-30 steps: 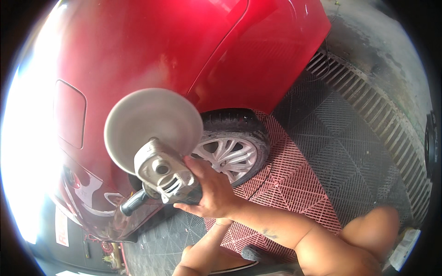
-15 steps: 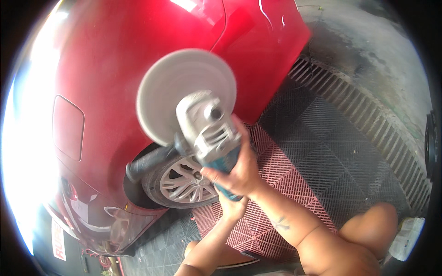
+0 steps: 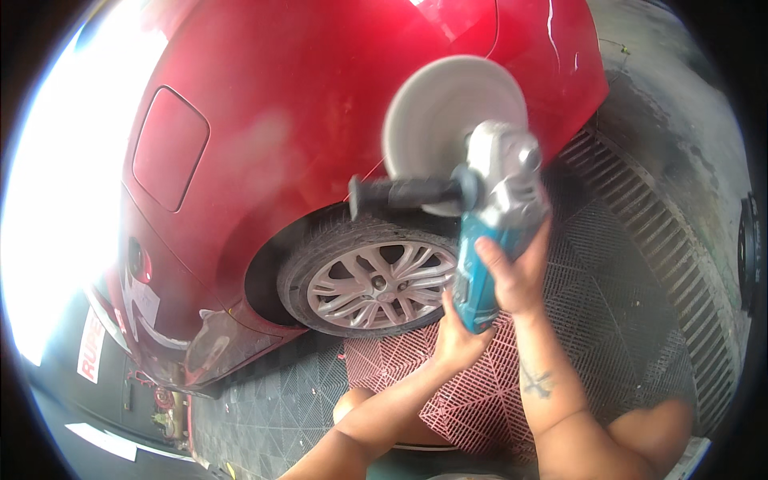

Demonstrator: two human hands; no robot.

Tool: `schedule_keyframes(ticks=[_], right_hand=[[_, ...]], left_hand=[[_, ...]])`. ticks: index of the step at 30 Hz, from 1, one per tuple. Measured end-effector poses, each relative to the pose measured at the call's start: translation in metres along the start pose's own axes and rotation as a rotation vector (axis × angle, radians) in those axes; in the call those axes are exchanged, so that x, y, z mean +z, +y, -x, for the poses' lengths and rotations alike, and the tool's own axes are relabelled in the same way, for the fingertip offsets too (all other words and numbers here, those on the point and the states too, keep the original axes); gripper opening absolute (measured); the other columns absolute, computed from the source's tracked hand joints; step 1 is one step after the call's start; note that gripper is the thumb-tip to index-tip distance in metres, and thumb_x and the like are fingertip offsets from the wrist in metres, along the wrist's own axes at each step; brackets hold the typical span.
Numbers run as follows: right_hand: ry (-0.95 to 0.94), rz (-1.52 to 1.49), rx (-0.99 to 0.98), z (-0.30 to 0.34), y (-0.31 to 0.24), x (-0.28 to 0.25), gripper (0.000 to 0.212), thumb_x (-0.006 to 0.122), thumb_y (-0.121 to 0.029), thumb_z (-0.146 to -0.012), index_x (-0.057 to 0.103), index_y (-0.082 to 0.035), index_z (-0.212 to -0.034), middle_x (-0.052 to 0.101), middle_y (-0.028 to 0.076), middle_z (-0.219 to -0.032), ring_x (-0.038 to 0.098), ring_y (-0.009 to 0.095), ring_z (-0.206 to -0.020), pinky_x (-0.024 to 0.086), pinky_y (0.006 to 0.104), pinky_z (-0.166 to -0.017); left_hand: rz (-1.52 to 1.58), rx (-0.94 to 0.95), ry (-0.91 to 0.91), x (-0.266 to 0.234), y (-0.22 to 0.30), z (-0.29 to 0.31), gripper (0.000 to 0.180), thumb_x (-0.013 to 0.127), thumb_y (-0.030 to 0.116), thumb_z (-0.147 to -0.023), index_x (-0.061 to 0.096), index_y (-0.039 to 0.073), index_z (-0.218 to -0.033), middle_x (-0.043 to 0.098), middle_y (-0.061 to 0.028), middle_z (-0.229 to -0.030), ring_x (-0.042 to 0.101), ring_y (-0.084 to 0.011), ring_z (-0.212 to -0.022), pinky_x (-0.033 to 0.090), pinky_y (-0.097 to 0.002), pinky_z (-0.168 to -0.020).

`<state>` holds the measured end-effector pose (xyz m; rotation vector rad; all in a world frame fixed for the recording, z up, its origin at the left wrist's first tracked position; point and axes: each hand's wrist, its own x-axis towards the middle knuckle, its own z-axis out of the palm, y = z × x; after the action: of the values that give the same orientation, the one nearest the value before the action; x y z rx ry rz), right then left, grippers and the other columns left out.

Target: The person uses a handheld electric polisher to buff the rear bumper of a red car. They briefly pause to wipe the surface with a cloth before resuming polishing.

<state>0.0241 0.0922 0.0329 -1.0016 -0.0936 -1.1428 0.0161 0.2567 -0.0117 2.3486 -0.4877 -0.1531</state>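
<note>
Both my hands hold a rotary polisher (image 3: 478, 276) with a teal body, a silver head and a black side handle (image 3: 404, 192). My left hand (image 3: 462, 340) is closed round its rear end. Nearer the head, my right hand (image 3: 520, 276) wraps the body, thumb across the top. The polisher's round white pad (image 3: 448, 100), blurred as if spinning, lies over the red car panel (image 3: 296, 104) above the wheel; whether it touches is hard to tell. Nobody's hand is on the side handle, which points left.
Below the panel is the car's wheel (image 3: 380, 284) with silver spokes. A fuel flap (image 3: 170, 148) is to its upper left. Red and black grid tiles (image 3: 480, 384) cover the floor, with a drain grate (image 3: 652, 224) along the right. Bright light glares at far left.
The polisher and both hands have shifted right and slightly up in view, while the view itself has also moved. More of the wheel shows now. My grip stays on the polisher.
</note>
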Motion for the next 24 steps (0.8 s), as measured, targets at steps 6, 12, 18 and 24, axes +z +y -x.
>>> schedule_keyframes(ticks=[6,12,18,24], right_hand=[[-0.157,0.044,-0.168,0.071,0.035,0.068,0.124,0.093,-0.043,-0.081,0.014,0.004,-0.164,0.048,0.031,-0.150,0.057,0.040,-0.137,0.048,0.0503,-0.115],[-0.219,0.184,-0.192,0.094,0.018,0.125,0.118,0.094,-0.047,-0.077,0.028,0.003,-0.161,0.055,0.032,-0.143,0.064,0.046,-0.126,0.059,0.0496,-0.100],[-0.157,-0.026,0.012,0.100,0.026,0.122,0.123,0.094,-0.041,-0.076,0.021,0.003,-0.164,0.053,0.031,-0.147,0.062,0.042,-0.131,0.053,0.0476,-0.111],[0.164,-0.295,0.269,0.112,0.067,0.074,0.102,0.090,-0.030,-0.084,0.023,-0.002,-0.156,0.051,0.018,-0.142,0.055,0.026,-0.130,0.048,0.0454,-0.112]], left_hand=[[0.041,0.210,0.098,-0.032,-0.128,0.007,0.094,0.084,0.020,-0.081,0.025,-0.003,-0.150,0.068,-0.0293,-0.121,0.071,-0.0451,-0.111,0.055,-0.0519,-0.098],[-0.058,0.266,0.165,-0.067,-0.182,0.020,0.101,0.085,0.023,-0.080,0.022,-0.004,-0.154,0.068,-0.0311,-0.122,0.071,-0.0456,-0.113,0.055,-0.0517,-0.099],[-0.150,0.350,0.226,-0.096,-0.164,0.018,0.107,0.087,0.026,-0.079,0.020,-0.004,-0.157,0.068,-0.0329,-0.123,0.071,-0.0461,-0.115,0.055,-0.0515,-0.100],[-0.358,0.104,0.149,-0.098,-0.107,0.017,0.103,0.086,0.023,-0.076,0.025,0.006,-0.157,0.071,-0.0337,-0.112,0.073,-0.0512,-0.103,0.059,-0.0543,-0.090]])
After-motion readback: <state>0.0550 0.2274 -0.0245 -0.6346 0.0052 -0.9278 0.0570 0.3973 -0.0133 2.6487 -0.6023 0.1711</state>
